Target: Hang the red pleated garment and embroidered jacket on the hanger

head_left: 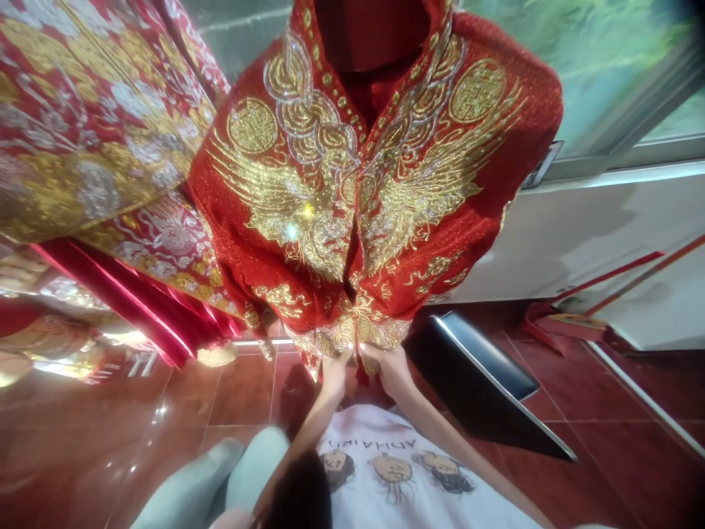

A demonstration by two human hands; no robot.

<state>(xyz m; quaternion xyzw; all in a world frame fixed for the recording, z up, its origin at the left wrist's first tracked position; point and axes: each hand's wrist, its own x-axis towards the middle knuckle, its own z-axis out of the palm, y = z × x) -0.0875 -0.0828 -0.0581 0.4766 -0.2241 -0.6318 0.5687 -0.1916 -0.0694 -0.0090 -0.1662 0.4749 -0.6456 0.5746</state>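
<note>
Honestly, with the red jacket [380, 228] at 12 o'clock, its lower front edges, pinched in left hand [335, 366] and right hand [388, 364], are best lined up gently (embroidery shouldn't be yanked).

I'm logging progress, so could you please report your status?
Left hand and right hand holding gold-embroidered red fabric jacket, lower front. Glossy black angular object close by, right.

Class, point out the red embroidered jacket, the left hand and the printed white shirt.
Red embroidered jacket [529, 95]: head view, shoulder at picture right.
Left hand [334, 369]: head view, back of the hand.
Printed white shirt [374, 421]: head view, plain cloth.
</note>
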